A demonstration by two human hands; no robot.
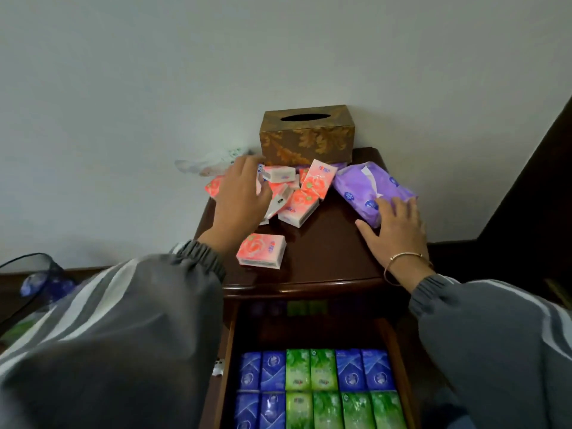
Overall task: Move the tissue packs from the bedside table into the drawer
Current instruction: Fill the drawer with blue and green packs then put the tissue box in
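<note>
Several pink tissue packs (pixel 298 199) lie in a loose heap at the back of the dark wooden bedside table (pixel 325 252). One pink pack (pixel 261 250) lies apart, nearer the front. My left hand (pixel 241 196) reaches over the heap with fingers spread, touching the packs. A large purple tissue pack (pixel 365 187) lies at the right; my right hand (pixel 396 230) rests open against its near end. Below, the open drawer (pixel 230 351) holds rows of blue packs (pixel 263 370) and green packs (pixel 311 370).
A brown leaf-patterned tissue box (pixel 306 134) stands at the back against the wall. A crumpled clear plastic wrapper (pixel 204 164) lies at the table's back left. A dark mesh bin (pixel 31 283) stands on the floor to the left. Dark furniture (pixel 526 196) rises on the right.
</note>
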